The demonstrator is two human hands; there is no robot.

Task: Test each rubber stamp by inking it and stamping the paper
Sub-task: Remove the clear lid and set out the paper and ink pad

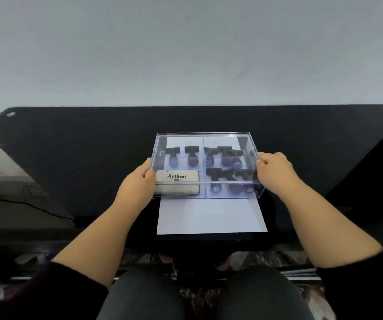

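Observation:
A clear plastic box (pixel 205 134) with compartments sits on the far part of a white paper sheet (pixel 211 215). Inside lie several rubber stamps (pixel 226 155) with black T-handles and blue or purple ends, and a white Artline ink pad (pixel 177 184) in the near left compartment. My left hand (pixel 139 183) grips the box's left side, thumb at the top edge. On the box's right side, my right hand (pixel 274 170) pinches the upper edge. Whether a separate lid is being held I cannot tell.
The box and paper rest on a glossy black table (pixel 82 146) that spans the view, with a pale wall behind. A dark cable (pixel 31 207) runs along the left. My knees show below the table's near edge.

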